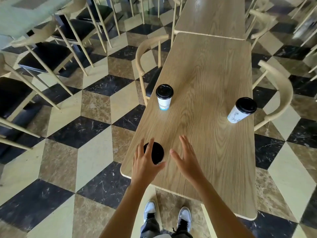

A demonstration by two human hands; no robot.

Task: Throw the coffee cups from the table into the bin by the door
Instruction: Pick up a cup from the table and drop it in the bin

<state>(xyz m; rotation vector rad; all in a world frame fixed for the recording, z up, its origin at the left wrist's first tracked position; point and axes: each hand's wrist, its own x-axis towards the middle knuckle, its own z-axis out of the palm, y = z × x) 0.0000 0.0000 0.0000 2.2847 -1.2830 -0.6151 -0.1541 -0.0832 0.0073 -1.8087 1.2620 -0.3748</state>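
Coffee cups stand on the long wooden bench, three of them, each with a black lid. The nearest cup sits under the left hand, close to the bench's near left corner; only its lid shows from above. The fingers of that hand are spread over the lid's left side and the thumb curls round its near edge, so the hand is open around the cup; whether it grips the cup already I cannot tell. The right hand hovers just to the right of that cup, palm turned toward it, fingers straight and apart, holding nothing. Beyond the left hand's fingers, by the bench's left edge, stands a second cup, white with a blue band at its foot. The third cup stands well beyond and to the right of the right hand, near the bench's right edge.
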